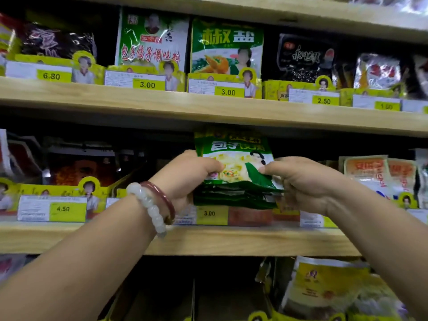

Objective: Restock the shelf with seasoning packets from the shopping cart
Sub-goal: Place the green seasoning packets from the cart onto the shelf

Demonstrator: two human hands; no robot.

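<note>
Both hands — left hand, right hand — grip a stack of green seasoning packets at the middle shelf.

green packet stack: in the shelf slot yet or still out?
Still out. The stack of green seasoning packets is gripped by both hands, left and right, in front of the wooden middle shelf.

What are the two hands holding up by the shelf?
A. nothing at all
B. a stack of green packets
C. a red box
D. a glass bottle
B: the left hand and the right hand each grip one side of a stack of green packets, held in front of the middle shelf.
</note>
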